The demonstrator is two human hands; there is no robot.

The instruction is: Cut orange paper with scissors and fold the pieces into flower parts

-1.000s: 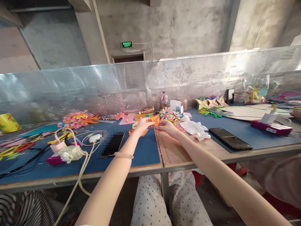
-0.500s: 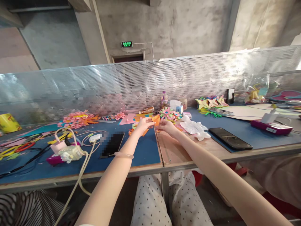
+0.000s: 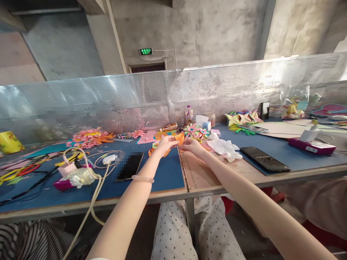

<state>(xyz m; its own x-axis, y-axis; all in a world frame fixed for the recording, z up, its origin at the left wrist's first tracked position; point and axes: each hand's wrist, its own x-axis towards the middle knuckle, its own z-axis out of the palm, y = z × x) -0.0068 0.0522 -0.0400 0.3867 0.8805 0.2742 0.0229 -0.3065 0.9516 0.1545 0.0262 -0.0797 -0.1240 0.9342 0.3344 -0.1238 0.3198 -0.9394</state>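
Between my two hands is a small piece of orange paper [image 3: 179, 137], held just above the table. My left hand [image 3: 166, 143] pinches it from the left, fingers closed on its edge. From the right, my right hand [image 3: 193, 146] has its fingertips together at the paper's lower right edge. More orange paper pieces [image 3: 171, 152] lie on the blue mat under my left hand. Just behind my hands sit pink and green paper flowers [image 3: 193, 130]. The paper's exact folds are too small to make out.
Crumpled white plastic [image 3: 225, 147] and a black phone [image 3: 265, 159] lie on the right; another phone [image 3: 130, 165] lies left. A power strip with cables [image 3: 77, 177] and pink paper flowers [image 3: 88, 137] are further left. A perforated metal screen [image 3: 151, 94] borders the table's back.
Hardly anything differs. Both hands stay in place with the orange paper; the view has shifted very slightly.
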